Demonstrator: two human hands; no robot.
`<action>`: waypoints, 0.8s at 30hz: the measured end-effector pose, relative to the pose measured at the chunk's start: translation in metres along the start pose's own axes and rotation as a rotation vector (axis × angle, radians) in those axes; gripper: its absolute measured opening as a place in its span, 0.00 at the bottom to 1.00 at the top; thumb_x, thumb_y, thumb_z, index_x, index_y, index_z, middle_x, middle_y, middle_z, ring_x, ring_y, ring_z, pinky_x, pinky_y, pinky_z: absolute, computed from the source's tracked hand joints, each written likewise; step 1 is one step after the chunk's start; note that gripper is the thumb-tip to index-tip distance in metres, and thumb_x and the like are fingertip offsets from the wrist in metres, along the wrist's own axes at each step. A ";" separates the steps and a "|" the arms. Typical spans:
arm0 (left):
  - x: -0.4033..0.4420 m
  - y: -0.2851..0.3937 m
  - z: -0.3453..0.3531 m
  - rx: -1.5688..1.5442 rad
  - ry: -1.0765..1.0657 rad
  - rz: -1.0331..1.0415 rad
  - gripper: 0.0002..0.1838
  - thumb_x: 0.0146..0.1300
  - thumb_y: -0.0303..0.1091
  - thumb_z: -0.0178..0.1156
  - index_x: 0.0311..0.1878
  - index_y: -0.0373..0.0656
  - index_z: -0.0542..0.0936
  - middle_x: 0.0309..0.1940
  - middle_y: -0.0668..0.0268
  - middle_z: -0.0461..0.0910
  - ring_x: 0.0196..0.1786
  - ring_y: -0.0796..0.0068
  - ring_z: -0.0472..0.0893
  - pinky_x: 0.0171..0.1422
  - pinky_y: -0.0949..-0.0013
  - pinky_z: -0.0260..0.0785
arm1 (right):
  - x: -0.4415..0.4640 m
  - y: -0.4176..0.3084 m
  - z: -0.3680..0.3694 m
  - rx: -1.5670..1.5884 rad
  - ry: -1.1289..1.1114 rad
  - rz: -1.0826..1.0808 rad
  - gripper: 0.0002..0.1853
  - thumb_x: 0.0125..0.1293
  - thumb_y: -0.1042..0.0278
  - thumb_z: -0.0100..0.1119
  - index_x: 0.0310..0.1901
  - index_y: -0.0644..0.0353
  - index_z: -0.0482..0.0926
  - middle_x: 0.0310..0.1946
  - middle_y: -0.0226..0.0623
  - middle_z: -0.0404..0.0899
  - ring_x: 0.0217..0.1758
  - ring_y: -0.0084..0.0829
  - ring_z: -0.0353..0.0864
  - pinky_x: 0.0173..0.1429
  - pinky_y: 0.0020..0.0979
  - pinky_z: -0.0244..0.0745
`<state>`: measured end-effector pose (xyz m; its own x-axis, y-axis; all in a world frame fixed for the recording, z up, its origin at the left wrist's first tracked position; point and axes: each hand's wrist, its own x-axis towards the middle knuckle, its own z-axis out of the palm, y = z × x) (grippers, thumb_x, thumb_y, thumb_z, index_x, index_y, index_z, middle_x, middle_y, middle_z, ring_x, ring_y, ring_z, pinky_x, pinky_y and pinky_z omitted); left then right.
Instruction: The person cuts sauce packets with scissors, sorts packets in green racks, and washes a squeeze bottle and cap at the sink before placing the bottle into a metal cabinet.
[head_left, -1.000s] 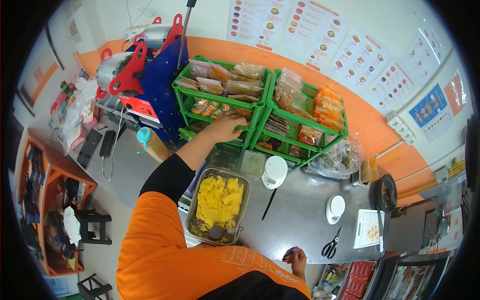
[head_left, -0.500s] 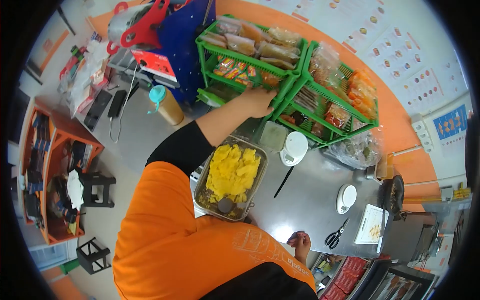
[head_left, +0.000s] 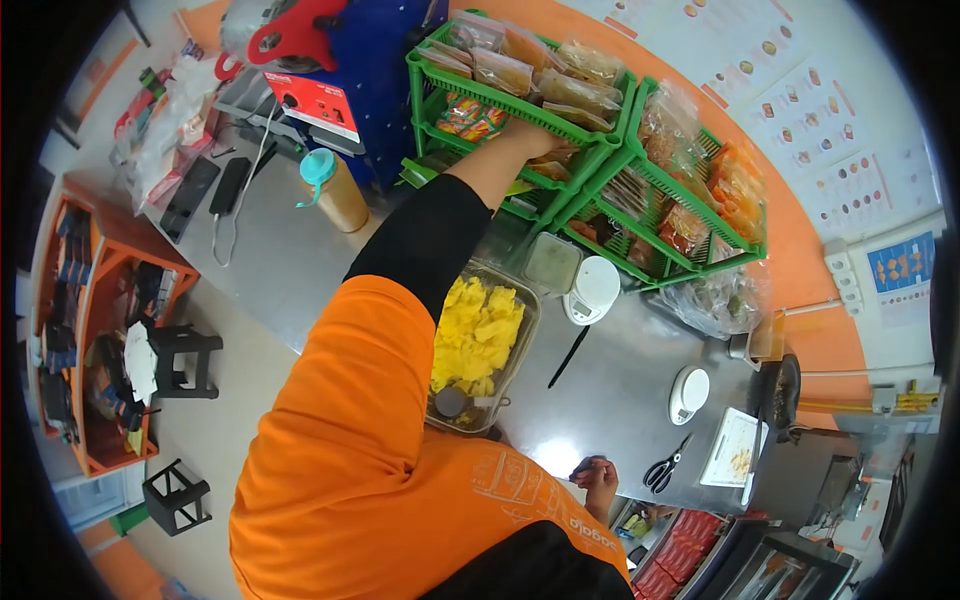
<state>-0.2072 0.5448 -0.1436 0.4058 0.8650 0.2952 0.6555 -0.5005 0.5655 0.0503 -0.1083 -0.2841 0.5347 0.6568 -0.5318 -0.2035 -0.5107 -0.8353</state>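
Observation:
My left hand (head_left: 532, 138) reaches into the middle tier of a green rack (head_left: 515, 98), beside small packets (head_left: 470, 118). The rack hides its fingers. Packed bags (head_left: 503, 72) lie on the tier above. Below my left arm, a clear tray (head_left: 528, 345) holds yellow food (head_left: 478, 335) and a round grey object (head_left: 450, 402); my sleeve covers part of it. My right hand (head_left: 598, 478) is low by the table's front edge, its fingers curled round something small and dark that I cannot make out.
On the metal table (head_left: 620, 350) are two white scales (head_left: 594, 288), a black stick (head_left: 569, 357), scissors (head_left: 665, 466), a cutting board (head_left: 733, 450) and a bottle (head_left: 340, 198). A second green rack (head_left: 665, 235) holds bags. A blue machine (head_left: 380, 90) stands left.
My left hand has moved from the rack's front deeper into its middle tier. The view has shifted, so the racks now appear higher and further right. My right hand has hardly moved.

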 end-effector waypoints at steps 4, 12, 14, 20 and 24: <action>0.013 -0.022 0.024 0.074 -0.047 0.087 0.25 0.68 0.50 0.61 0.64 0.50 0.78 0.59 0.56 0.81 0.59 0.54 0.80 0.63 0.55 0.71 | 0.000 0.008 -0.002 0.010 0.014 -0.051 0.12 0.78 0.58 0.52 0.44 0.58 0.77 0.21 0.36 0.82 0.20 0.25 0.81 0.23 0.22 0.74; -0.029 -0.010 -0.033 -0.212 -0.402 0.102 0.20 0.70 0.43 0.62 0.54 0.35 0.78 0.44 0.52 0.84 0.52 0.65 0.83 0.58 0.63 0.72 | 0.002 0.012 -0.003 -0.006 0.032 -0.062 0.13 0.78 0.56 0.53 0.44 0.58 0.77 0.21 0.36 0.82 0.18 0.24 0.79 0.21 0.21 0.71; -0.032 -0.001 -0.043 -0.218 -0.446 0.079 0.21 0.69 0.43 0.62 0.54 0.34 0.78 0.44 0.51 0.84 0.52 0.64 0.83 0.59 0.63 0.72 | -0.001 0.003 0.001 0.002 0.035 -0.025 0.11 0.78 0.59 0.51 0.43 0.57 0.77 0.21 0.36 0.81 0.18 0.24 0.79 0.21 0.21 0.70; -0.044 0.012 -0.041 0.063 -0.268 0.115 0.28 0.67 0.48 0.64 0.54 0.29 0.76 0.50 0.41 0.80 0.57 0.45 0.79 0.64 0.53 0.70 | -0.002 -0.001 0.003 -0.001 0.032 -0.016 0.10 0.78 0.60 0.51 0.44 0.57 0.77 0.20 0.36 0.81 0.19 0.24 0.80 0.21 0.21 0.70; -0.054 0.022 -0.035 0.178 -0.052 0.026 0.29 0.66 0.48 0.65 0.56 0.30 0.73 0.54 0.40 0.76 0.57 0.39 0.77 0.63 0.48 0.70 | -0.002 0.001 0.002 0.006 0.047 -0.010 0.10 0.79 0.61 0.50 0.44 0.57 0.77 0.21 0.36 0.81 0.19 0.25 0.80 0.22 0.21 0.71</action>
<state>-0.2367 0.4881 -0.1199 0.4538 0.8508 0.2649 0.7448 -0.5254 0.4115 0.0472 -0.1084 -0.2841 0.5746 0.6351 -0.5162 -0.2024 -0.5008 -0.8415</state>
